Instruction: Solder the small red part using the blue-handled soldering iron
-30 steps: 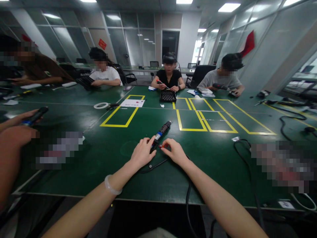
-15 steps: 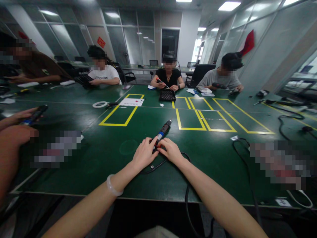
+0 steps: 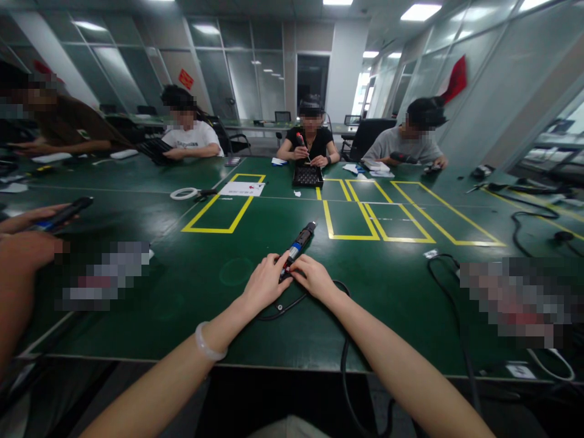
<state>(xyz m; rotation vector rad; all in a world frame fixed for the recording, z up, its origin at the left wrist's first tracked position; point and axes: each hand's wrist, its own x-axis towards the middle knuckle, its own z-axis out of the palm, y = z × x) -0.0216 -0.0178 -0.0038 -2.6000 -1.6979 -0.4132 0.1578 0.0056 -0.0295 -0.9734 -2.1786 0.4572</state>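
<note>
Green tabletop [image 3: 182,328] spreads beneath both forearms, in a dim room with glass partitions. Half curled, the left hand [image 3: 265,281] has thumb and forefinger closed on the rear part of a tool [image 3: 301,240], which lies between the hands and points away from them, slanting to the right. Its blue band and metal tip show ahead of the fingers. Just beside it, the right hand [image 3: 314,275] bends its thumb and fingers nearly together at the tool's rear end; a red bit shows there, too small to identify, and whether the fingers grip it I cannot tell. Behind the hands, a black cable [image 3: 345,359] curves over the near edge. Farther ahead of them are yellow tape outlines [image 3: 353,238], a white card [image 3: 241,189] to the left and a black tray [image 3: 307,185]. Beyond that tray, a co-worker [image 3: 325,137] holds a red-ended screwdriver [image 3: 300,140]. Well left of the left hand, another person's hand [image 3: 41,246] is beside a similar tool [image 3: 66,213].
</note>
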